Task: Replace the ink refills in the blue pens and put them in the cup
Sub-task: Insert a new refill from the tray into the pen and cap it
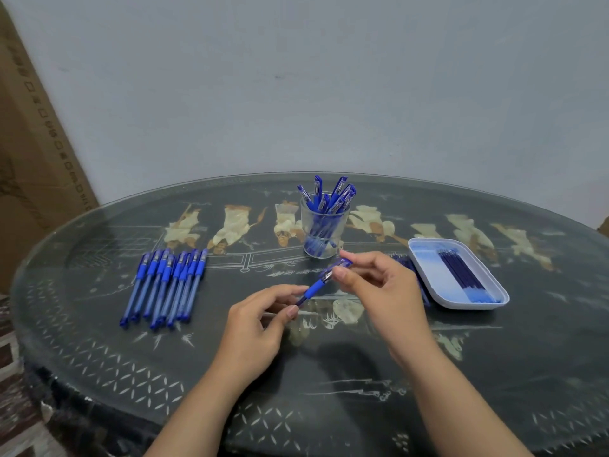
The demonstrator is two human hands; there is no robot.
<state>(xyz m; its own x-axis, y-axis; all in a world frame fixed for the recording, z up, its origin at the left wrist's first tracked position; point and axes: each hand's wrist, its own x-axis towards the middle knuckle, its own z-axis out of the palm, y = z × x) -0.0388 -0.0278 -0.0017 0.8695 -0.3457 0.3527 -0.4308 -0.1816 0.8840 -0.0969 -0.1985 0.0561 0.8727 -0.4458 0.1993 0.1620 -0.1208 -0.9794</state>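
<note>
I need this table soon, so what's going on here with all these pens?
A person is working on one blue pen, held over the table with both hands: the left hand pinches the lower barrel, the right hand grips the cap end. Behind it, a glass cup already holds several pens. A row of pens lies on the table to the left, and a white tray on the right holds ink refills.
</note>
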